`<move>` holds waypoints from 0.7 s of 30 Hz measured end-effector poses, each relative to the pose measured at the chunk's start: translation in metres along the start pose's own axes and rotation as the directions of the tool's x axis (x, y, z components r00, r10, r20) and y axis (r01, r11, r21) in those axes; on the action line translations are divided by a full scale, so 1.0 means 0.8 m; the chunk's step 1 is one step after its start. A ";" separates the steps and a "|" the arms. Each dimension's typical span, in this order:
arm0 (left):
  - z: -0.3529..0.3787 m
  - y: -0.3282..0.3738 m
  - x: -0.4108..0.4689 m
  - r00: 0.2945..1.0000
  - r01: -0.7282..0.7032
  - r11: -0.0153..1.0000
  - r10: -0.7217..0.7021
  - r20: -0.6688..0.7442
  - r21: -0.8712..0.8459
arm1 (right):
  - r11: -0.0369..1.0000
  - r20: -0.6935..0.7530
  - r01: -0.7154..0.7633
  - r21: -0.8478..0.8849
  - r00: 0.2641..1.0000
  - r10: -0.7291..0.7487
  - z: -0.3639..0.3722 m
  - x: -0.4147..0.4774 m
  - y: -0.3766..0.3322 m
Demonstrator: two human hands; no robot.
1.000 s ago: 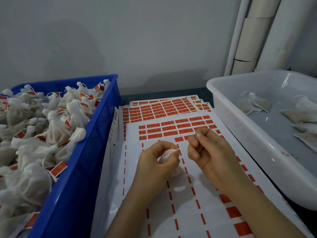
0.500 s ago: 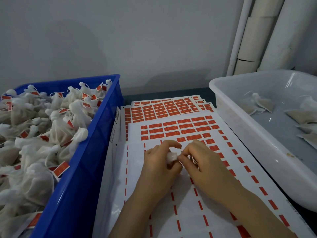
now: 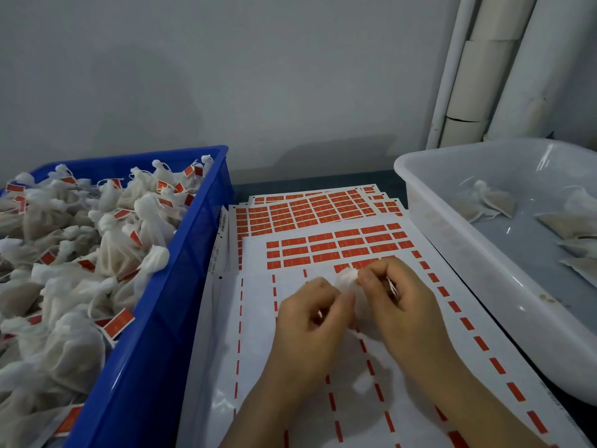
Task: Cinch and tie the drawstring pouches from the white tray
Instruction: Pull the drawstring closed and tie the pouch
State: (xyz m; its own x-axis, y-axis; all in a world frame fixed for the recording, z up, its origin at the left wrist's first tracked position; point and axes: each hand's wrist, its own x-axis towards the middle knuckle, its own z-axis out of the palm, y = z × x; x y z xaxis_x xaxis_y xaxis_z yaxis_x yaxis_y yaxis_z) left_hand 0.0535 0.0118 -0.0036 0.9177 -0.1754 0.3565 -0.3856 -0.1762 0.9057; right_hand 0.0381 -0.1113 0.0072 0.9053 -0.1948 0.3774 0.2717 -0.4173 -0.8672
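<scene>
Item: drawstring pouch — soft, light, probably limp — pinched at its gathered neck by left hand and right hand, close together; best taken there; white tray at 3 o'clock.

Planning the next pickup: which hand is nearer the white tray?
Right. The right hand, pinching the pouch, is left of the white tray's near wall; the left hand grips the same pouch farther off, on the blue crate's side.
</scene>
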 end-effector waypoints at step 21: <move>-0.008 -0.012 0.014 0.904 0.389 0.916 -0.360 -0.233 0.094 | 0.891 0.210 0.253 -0.377 0.960 -0.184 0.015 -0.006 0.014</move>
State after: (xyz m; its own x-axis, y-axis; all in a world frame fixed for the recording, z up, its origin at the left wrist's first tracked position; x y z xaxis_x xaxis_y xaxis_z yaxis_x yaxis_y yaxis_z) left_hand 0.0681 0.0181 -0.0066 0.9902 0.1304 0.0497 -0.0054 -0.3204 0.9473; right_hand 0.0405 -0.1042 -0.0088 0.8880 0.0760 0.4535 0.3479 -0.7558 -0.5547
